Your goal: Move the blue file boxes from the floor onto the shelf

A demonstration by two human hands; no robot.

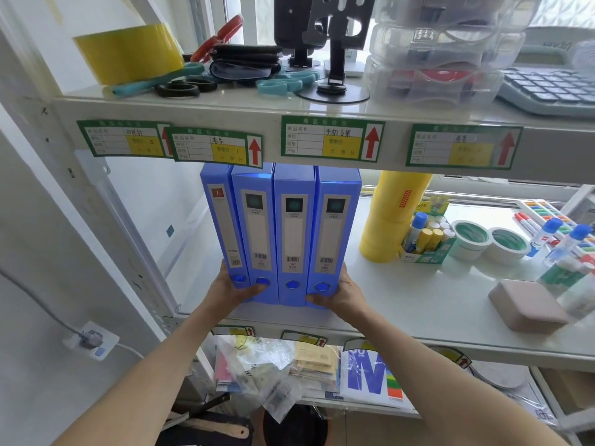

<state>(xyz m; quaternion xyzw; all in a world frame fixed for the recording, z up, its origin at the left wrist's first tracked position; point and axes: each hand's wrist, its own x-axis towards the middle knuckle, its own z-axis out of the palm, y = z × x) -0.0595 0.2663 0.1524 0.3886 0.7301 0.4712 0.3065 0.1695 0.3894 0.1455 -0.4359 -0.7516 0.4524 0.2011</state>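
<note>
Several blue file boxes (pixel 280 233) stand upright side by side, spines toward me, at the left end of the middle shelf (pixel 402 304). Their tops reach just under the shelf above. My left hand (pixel 230 289) clasps the bottom left corner of the group, thumb on the front of the spines. My right hand (pixel 338 292) clasps the bottom right corner the same way. The bottom edges sit at the shelf's front lip; I cannot tell whether they rest fully on it.
A tall yellow tape stack (pixel 391 217) stands just right of the boxes, then a glue-stick box (pixel 426 236), tape rolls (pixel 489 244), markers and a pink case (pixel 528 305). The upper shelf (pixel 225 104) holds tape, scissors, stands. A white upright post (pixel 135 239) is on the left.
</note>
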